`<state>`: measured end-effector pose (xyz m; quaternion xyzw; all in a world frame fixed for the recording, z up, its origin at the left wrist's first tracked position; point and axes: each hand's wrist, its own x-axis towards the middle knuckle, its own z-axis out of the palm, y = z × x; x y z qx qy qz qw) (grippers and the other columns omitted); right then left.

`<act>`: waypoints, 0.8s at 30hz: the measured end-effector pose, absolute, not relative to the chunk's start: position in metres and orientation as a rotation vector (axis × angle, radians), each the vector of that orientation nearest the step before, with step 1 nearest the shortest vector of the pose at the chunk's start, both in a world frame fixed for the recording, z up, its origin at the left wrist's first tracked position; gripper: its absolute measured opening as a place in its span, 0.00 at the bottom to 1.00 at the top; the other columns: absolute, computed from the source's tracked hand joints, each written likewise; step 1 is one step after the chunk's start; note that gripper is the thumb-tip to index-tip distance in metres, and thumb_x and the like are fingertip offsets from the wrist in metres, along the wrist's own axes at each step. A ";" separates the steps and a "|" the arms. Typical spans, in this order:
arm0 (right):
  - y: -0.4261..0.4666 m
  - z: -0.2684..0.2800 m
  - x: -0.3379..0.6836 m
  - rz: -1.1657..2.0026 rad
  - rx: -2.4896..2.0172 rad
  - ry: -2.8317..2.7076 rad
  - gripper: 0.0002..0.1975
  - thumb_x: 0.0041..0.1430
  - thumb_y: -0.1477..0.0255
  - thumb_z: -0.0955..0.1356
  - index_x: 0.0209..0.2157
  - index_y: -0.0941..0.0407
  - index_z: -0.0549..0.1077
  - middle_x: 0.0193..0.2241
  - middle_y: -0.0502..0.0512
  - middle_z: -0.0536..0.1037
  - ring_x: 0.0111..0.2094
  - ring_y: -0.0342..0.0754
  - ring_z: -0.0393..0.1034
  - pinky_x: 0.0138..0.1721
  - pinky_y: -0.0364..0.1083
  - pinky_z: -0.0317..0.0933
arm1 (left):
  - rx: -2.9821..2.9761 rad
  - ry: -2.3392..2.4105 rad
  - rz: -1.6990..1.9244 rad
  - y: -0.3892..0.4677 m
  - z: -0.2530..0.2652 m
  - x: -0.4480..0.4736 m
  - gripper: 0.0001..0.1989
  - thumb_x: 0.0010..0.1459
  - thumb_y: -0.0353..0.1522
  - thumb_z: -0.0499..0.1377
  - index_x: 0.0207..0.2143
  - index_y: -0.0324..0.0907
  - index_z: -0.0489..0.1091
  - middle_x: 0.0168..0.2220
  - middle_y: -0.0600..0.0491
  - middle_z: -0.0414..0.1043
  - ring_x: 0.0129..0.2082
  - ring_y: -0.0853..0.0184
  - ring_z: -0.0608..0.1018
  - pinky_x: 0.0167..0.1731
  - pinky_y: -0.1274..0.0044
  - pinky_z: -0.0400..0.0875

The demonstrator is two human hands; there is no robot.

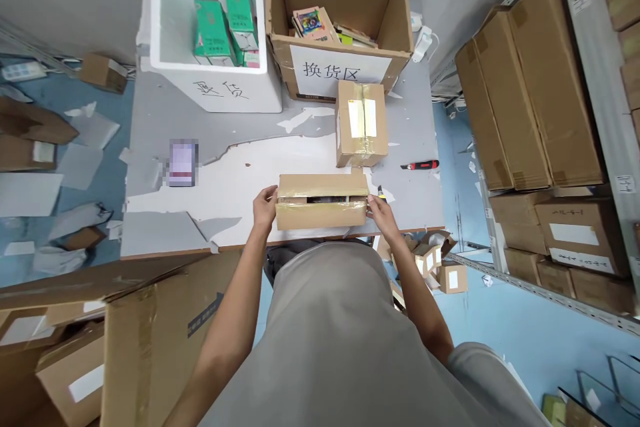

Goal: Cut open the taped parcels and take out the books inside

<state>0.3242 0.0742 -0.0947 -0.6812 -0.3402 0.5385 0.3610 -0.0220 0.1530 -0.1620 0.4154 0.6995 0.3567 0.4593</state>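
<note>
A small cardboard box (320, 218) lies before me at the table's front edge. Its two top flaps are slightly parted along the middle, with cut tape on them, and something dark shows through the gap. My left hand (265, 207) grips the box's left end, thumb on the near side. At the right end, my right hand (381, 215) grips it with bent fingers, partly hidden behind the box. Just beyond that hand lies a yellow-and-black tool (381, 193), mostly covered. A taped cardboard box (362, 124) with a white label stands behind.
On the table (165, 230) are a red-and-black utility knife (421, 165) and a blurred phone-like item (182, 163). A white foam bin (240, 90) with green boxes and an open carton (345, 70) stand at the back. Shelved cartons (530, 80) rise at right; a large carton (170, 340) stands lower left.
</note>
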 end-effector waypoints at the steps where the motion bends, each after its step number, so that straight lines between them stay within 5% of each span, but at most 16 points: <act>1: 0.076 -0.096 0.327 1.334 -1.766 -0.912 0.35 0.68 0.42 0.70 0.59 0.56 0.80 0.60 0.67 0.85 0.58 0.58 0.83 0.60 0.56 0.79 | 0.996 1.749 0.900 0.149 -0.156 -0.027 0.26 0.61 0.53 0.62 0.46 0.40 0.77 0.47 0.38 0.84 0.48 0.52 0.84 0.52 0.59 0.82; 7: 0.104 -0.090 0.344 1.101 -1.818 -1.274 0.41 0.66 0.56 0.75 0.76 0.54 0.70 0.72 0.69 0.74 0.49 0.51 0.84 0.54 0.53 0.80 | 1.172 1.661 0.810 0.113 -0.104 -0.030 0.30 0.66 0.58 0.61 0.53 0.43 0.80 0.58 0.38 0.83 0.61 0.50 0.82 0.61 0.59 0.78; 12: 0.136 -0.076 0.353 1.021 -1.685 -1.627 0.21 0.72 0.59 0.72 0.59 0.54 0.84 0.69 0.65 0.79 0.45 0.50 0.82 0.52 0.51 0.78 | 1.327 1.626 0.737 0.104 -0.079 -0.014 0.29 0.67 0.58 0.61 0.52 0.45 0.80 0.61 0.38 0.82 0.65 0.48 0.80 0.68 0.56 0.73; 15: 0.156 -0.072 0.354 0.951 -1.691 -1.679 0.18 0.76 0.55 0.71 0.50 0.54 0.85 0.54 0.62 0.88 0.46 0.53 0.83 0.53 0.49 0.74 | 1.286 1.592 0.730 0.097 -0.072 -0.016 0.28 0.68 0.61 0.60 0.41 0.47 0.79 0.64 0.38 0.81 0.69 0.46 0.78 0.73 0.54 0.68; 18: 0.178 -0.078 0.349 0.903 -1.869 -1.581 0.21 0.77 0.53 0.69 0.38 0.55 0.81 0.34 0.56 0.87 0.38 0.54 0.82 0.48 0.47 0.72 | 1.309 1.525 0.647 0.083 -0.065 -0.029 0.29 0.66 0.62 0.63 0.34 0.47 0.76 0.75 0.39 0.71 0.78 0.44 0.70 0.76 0.53 0.65; 24: 0.212 -0.098 0.327 0.844 -2.101 -1.369 0.15 0.73 0.59 0.71 0.36 0.56 0.79 0.37 0.60 0.88 0.42 0.56 0.81 0.49 0.48 0.70 | 1.458 1.482 0.422 0.055 -0.064 -0.054 0.34 0.56 0.62 0.74 0.54 0.51 0.81 0.84 0.40 0.52 0.84 0.36 0.56 0.69 0.48 0.75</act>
